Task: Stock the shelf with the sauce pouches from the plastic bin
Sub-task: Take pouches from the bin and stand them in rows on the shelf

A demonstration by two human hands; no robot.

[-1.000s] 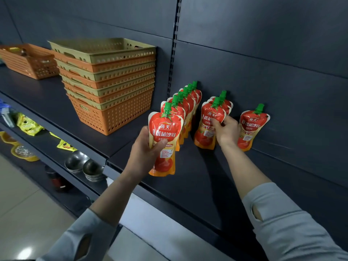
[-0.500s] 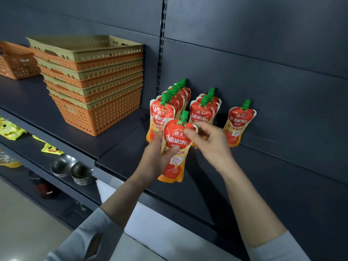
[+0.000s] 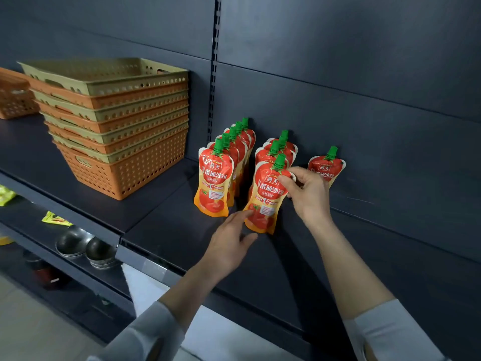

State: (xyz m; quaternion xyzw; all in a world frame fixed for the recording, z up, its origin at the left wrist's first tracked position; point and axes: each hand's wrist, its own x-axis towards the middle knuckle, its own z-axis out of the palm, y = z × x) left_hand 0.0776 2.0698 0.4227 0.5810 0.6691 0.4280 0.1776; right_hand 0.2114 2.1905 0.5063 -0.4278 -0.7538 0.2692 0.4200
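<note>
Red and orange glossy film makes up the front pouch, which stands on the shelf at the head of the second row. We judge it light but floppy, with the sauce slumping to the base and the skin slick. The firm places to take it are the green spout and the sealed top edges, not the belly. Our right hand pinches its upper right corner just beside the spout, fingers curled. Our left hand lies loose and holds nothing, its forefinger tip at the pouch's lower left edge, touching or nearly so; we cannot tell which.

Just beside it on the left stands the first row, a longer file reaching to the back wall. We think a nudge could topple either line like dominoes. A lone pouch stands against the wall behind our right hand. Well apart to the left sits a stack of baskets, with an orange basket beyond. On the lower shelf lie steel bowls and yellow packets.
</note>
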